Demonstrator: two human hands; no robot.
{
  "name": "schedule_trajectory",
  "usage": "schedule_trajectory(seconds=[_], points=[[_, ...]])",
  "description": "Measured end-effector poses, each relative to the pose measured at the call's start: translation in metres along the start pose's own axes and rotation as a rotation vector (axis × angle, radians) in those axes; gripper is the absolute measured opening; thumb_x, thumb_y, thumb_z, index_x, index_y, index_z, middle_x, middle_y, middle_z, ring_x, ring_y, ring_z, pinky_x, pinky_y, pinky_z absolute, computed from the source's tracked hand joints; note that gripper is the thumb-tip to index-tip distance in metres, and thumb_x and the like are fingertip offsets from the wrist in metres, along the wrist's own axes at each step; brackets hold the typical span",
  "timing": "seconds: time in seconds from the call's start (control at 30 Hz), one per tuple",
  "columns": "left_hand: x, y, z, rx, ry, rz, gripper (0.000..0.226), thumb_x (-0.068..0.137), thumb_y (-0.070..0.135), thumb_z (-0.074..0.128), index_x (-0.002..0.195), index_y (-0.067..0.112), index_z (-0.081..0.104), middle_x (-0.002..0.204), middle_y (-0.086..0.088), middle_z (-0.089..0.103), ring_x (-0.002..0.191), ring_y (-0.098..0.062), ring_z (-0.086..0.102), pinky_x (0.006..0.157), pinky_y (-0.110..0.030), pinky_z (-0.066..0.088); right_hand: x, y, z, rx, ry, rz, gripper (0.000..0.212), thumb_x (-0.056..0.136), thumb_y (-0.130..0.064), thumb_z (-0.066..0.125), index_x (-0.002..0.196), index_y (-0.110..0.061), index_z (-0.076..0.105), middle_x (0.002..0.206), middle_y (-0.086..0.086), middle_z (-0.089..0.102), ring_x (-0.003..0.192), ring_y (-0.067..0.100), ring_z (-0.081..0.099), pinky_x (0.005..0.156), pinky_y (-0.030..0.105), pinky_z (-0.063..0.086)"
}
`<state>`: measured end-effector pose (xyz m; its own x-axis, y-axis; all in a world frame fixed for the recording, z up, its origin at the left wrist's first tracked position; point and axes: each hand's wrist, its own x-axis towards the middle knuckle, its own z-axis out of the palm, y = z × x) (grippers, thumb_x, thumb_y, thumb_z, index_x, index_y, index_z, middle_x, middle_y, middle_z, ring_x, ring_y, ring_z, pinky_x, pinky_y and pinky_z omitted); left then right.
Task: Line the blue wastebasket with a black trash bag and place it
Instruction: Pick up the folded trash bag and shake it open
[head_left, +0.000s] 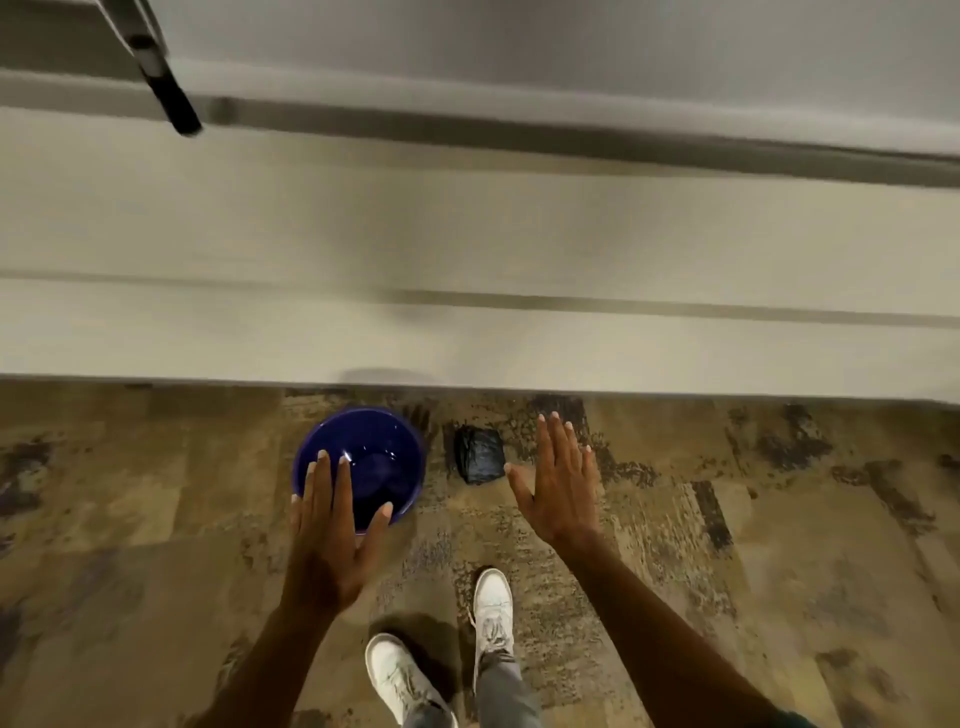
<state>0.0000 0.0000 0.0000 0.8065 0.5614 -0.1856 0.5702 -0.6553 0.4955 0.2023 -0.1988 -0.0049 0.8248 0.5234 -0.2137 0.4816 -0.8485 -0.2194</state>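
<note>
Standing on a mottled brown-and-tan patterned floor (779, 545), a round blue wastebasket (384, 441) of glossy plastic is seen from straight above, its smooth inner wall catching small glints of light and its inside bare of any liner. It is set close to a long pale, matte baseboard (467, 343) that runs across the view. Just beside it, toward the right, a black trash bag (479, 454) is laid on the floor as a small, tightly folded bundle, its thin film crinkled and slightly shiny. The two are kept apart by a narrow strip of floor. The left hand (332, 540) is held flat and spread, fingers extended, over the near rim of the wastebasket; nothing is gripped. The right hand (558, 483) is likewise held flat with the fingers splayed, empty, just right of the bag. Two white lace-up sneakers (493, 608) and grey trouser cuffs are seen below. A dark, slanted bar (166, 88) is blurred at upper left.
</note>
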Motion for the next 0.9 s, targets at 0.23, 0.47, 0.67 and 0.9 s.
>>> schedule_trajectory(seconds=[0.23,0.47,0.67,0.9], points=[[0.043,-0.044,0.155,-0.004,-0.104,0.011,0.08,0.093,0.063,0.029,0.155,0.016,0.008,0.165,-0.005,0.001,0.152,-0.019,0.0,0.118,-0.044,0.012,0.093,0.032,0.17,-0.022,-0.174,-0.001,0.075,0.095,-0.053,0.034,0.155,-0.021,0.003,0.164,0.01,-0.004,0.151,0.03,-0.003,0.12,0.048,0.001],[0.076,-0.099,0.351,-0.077,-0.281,-0.073,0.083,0.089,0.071,0.02,0.153,0.018,0.023,0.162,-0.004,0.014,0.148,-0.025,0.018,0.115,-0.045,0.024,0.168,0.069,0.385,-0.006,-0.332,0.002,0.069,0.095,-0.053,0.036,0.153,-0.03,0.008,0.164,0.009,-0.003,0.151,0.029,-0.002,0.12,0.049,0.001],[0.079,-0.146,0.456,-0.088,-0.296,-0.127,0.08,0.084,0.076,0.009,0.153,0.036,-0.001,0.16,0.012,-0.014,0.145,-0.005,-0.017,0.116,-0.03,-0.003,0.234,0.097,0.505,0.013,-0.33,0.026,0.064,0.094,-0.052,0.041,0.151,-0.032,0.02,0.164,0.01,0.006,0.15,0.031,0.006,0.12,0.051,0.014],[0.092,-0.184,0.512,-0.128,-0.342,-0.161,0.073,0.093,0.064,0.024,0.15,0.039,-0.015,0.153,0.021,-0.035,0.139,0.003,-0.033,0.109,-0.019,-0.02,0.29,0.105,0.573,-0.05,-0.338,0.044,0.062,0.093,-0.057,0.043,0.149,-0.035,0.028,0.162,0.011,0.011,0.144,0.035,0.022,0.113,0.05,0.026]])
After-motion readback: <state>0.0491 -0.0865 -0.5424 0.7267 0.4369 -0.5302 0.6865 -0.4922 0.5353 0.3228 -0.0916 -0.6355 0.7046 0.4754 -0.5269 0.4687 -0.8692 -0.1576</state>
